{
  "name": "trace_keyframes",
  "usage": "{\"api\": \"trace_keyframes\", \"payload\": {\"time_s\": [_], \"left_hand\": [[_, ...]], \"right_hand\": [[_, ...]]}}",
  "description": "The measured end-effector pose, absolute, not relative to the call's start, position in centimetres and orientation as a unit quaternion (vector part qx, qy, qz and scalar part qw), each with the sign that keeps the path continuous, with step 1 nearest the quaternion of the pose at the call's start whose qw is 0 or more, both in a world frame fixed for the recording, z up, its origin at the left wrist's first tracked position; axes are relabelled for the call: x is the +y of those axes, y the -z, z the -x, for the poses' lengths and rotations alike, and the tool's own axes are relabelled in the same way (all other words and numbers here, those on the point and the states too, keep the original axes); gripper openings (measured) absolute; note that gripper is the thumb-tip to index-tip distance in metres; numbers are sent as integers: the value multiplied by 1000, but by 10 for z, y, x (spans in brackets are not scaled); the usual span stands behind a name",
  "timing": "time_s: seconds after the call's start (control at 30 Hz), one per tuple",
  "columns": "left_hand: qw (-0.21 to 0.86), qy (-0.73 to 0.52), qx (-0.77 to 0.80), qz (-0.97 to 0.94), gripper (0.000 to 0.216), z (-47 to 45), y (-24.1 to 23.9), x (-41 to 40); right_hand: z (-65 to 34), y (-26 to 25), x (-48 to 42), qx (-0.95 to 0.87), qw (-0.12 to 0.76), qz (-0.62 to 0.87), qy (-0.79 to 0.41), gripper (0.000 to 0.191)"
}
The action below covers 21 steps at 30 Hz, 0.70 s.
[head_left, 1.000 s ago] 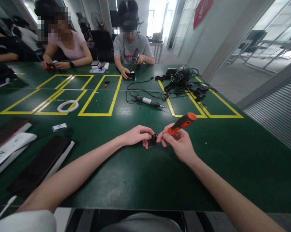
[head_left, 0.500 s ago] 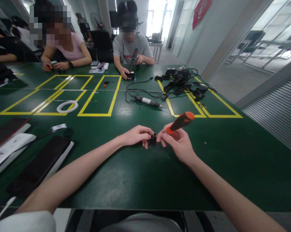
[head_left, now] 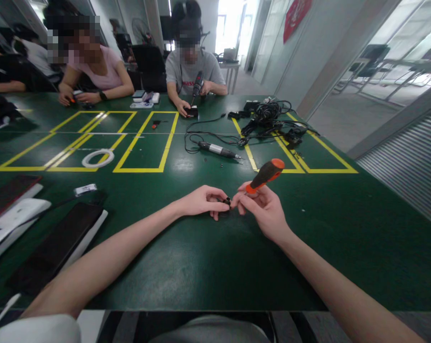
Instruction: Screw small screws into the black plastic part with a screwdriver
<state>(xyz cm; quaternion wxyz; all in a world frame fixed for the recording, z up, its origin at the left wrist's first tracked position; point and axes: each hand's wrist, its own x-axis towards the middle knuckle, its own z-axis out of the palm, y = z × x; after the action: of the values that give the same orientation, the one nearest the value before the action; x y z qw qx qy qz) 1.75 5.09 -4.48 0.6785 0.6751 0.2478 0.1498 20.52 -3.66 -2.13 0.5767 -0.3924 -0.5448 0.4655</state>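
Note:
My left hand (head_left: 201, 201) pinches a small black round part (head_left: 227, 202) that rests on the green table (head_left: 208, 267). Right beside it, my right hand (head_left: 263, 209) is closed around a screwdriver with an orange and black handle (head_left: 265, 175). The handle slants up to the right and its tip points down at the black part. Fingers of both hands meet over the part and hide most of it.
An electric screwdriver (head_left: 217, 150) with its cable lies farther back, next to a tangle of black cables (head_left: 272, 119). A white tape ring (head_left: 99, 157) sits inside yellow floor-style markings. Dark flat devices (head_left: 54, 247) lie at my left. Two people work across the table.
The screwdriver handle has shifted slightly left and up in view. My left fingers have closed more tightly over the black part, hiding more of it.

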Motion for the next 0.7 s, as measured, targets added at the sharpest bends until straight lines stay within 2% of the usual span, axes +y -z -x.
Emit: {"api": "trace_keyframes", "payload": {"time_s": [0.23,0.43,0.7], "left_hand": [[648,-155,274,-693,40,-20,48,49],[651,-151,276,-691,42,-18,47,49],[659,-133,262,-693,43,-17,47,53]], "right_hand": [[-207,20,-36,-567,574,410,-425,35],[-205,22,-37,-558,586,369,-456,30],[-207,19,-37,-572,583,401,-415,32]]}}
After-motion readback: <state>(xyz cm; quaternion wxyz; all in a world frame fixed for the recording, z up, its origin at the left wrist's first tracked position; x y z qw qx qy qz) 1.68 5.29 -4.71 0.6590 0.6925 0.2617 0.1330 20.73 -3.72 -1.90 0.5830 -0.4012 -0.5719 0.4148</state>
